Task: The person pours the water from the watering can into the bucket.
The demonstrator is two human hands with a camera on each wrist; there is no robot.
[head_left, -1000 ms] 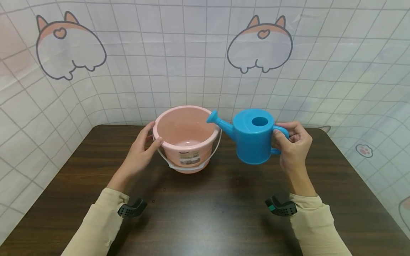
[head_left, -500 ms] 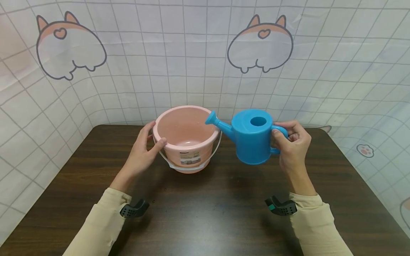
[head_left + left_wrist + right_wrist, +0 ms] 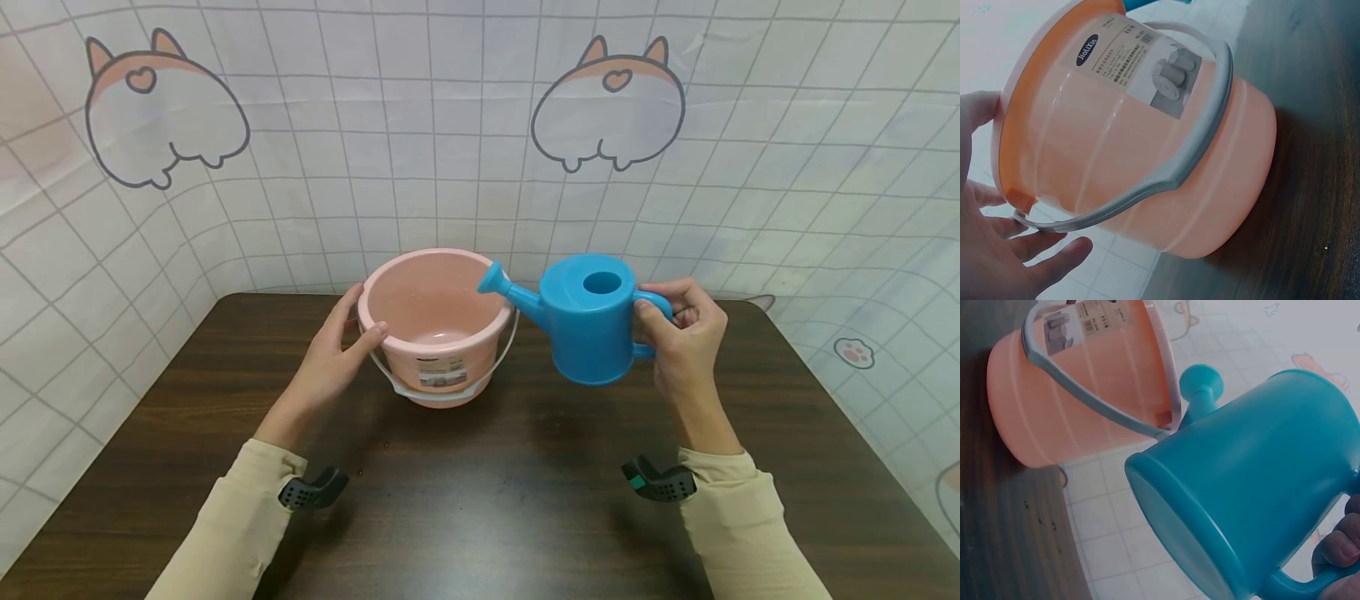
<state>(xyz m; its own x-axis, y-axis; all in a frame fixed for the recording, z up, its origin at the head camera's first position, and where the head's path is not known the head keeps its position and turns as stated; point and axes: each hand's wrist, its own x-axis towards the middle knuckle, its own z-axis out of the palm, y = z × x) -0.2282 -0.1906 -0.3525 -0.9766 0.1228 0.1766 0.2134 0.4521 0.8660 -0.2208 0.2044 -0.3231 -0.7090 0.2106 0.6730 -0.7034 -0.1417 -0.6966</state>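
Note:
A pink bucket [image 3: 438, 362] with a pale handle and a label stands on the dark wooden table. My left hand [image 3: 326, 354] rests against its left side, thumb and fingers spread along the outside of the rim. In the left wrist view, several fingers [image 3: 1035, 247] lie nearly straight beside the handle's end. My right hand [image 3: 688, 333] grips the handle of a blue watering can [image 3: 592, 329], held upright above the table. The can's spout [image 3: 513, 293] points left, its tip overlapping the bucket's right rim in the head view. The can's inside is hidden.
A white grid-patterned cloth [image 3: 457, 125] with cartoon animals hangs behind and beside the table [image 3: 480, 508]. Black wristbands [image 3: 313, 490] sit on both sleeves. The bucket stands near the table's back edge.
The watering can and my right hand have shifted slightly left, bringing the spout a little further over the bucket's rim. My left thumb has slid slightly right along the rim.

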